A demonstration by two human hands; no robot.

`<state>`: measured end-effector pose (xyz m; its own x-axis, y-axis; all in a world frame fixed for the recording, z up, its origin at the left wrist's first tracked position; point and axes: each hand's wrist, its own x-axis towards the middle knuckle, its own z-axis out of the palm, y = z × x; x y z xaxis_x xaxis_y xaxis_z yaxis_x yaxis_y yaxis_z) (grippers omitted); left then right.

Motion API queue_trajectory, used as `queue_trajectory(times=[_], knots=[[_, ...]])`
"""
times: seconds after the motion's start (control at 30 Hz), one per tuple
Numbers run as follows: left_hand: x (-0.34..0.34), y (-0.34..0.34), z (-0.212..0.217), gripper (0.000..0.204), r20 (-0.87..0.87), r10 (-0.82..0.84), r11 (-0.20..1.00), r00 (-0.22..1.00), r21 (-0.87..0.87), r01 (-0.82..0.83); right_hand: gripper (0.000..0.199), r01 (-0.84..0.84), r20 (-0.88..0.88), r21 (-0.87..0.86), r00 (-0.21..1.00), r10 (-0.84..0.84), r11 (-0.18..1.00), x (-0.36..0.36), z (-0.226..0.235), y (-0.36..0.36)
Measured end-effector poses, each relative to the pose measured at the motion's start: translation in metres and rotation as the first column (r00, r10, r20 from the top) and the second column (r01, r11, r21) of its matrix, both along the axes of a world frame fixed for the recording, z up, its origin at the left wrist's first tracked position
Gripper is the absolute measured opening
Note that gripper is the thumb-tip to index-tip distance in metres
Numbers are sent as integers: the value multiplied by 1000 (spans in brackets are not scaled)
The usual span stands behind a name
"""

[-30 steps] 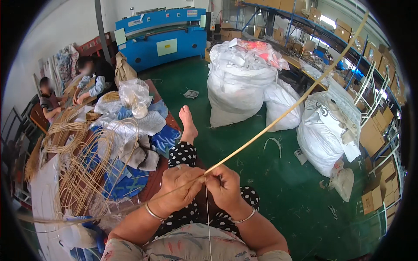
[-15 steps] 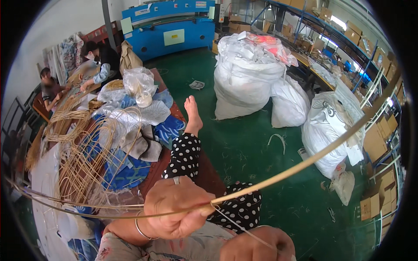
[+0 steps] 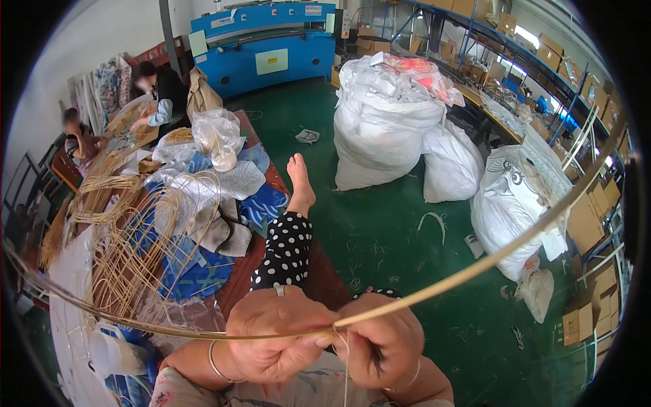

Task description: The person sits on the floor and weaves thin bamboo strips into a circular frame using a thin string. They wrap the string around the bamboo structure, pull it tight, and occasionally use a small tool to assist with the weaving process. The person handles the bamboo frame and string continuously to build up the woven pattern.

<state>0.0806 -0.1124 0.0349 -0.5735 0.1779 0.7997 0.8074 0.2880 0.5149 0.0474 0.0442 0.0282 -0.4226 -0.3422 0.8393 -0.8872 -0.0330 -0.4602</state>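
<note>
Green floor (image 3: 380, 234) lies open right of the worktop (image 3: 327, 271) edge. Near, the left hand (image 3: 278, 332) and right hand (image 3: 388, 342) meet, both sets of fingers clamped on 1 smooth, bowed cane strip (image 3: 475, 268) (its ends fade into the dark rim). White thread (image 3: 348, 366) hangs there, its lower end unclear. Left, thin cane loops (image 3: 105, 216) tangle beside crumpled cloth (image 3: 230, 182).

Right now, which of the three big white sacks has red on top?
The left sack, the largest, red-and-white material heaped on it; the middle sack looks plain white, the right sack shows a black swirl pattern.
</note>
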Motion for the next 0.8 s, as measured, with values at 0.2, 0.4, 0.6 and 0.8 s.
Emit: queue_trajectory(times=[0.2, 0.4, 0.6, 0.8], knots=[[-37, -5, -43, 11, -94, 205, 964, 974, -154, -218, 11, 71, 160, 3, 985, -71, 997, -32, -44, -15], [-43, -6, -53, 12, -30, 254, 953, 967, -165, -255, 10, 97, 316, -67, 946, -71, 993, -45, -66, -24], [-38, -7, -37, 14, 38, 145, 989, 989, -38, -144, 20, -25, -50, 2, 998, 25, 1000, -36, -43, -4], [-30, 1, -24, 19, 113, 70, 997, 991, 6, -71, 33, 122, -115, 161, 988, -104, 979, -41, -18, 32]])
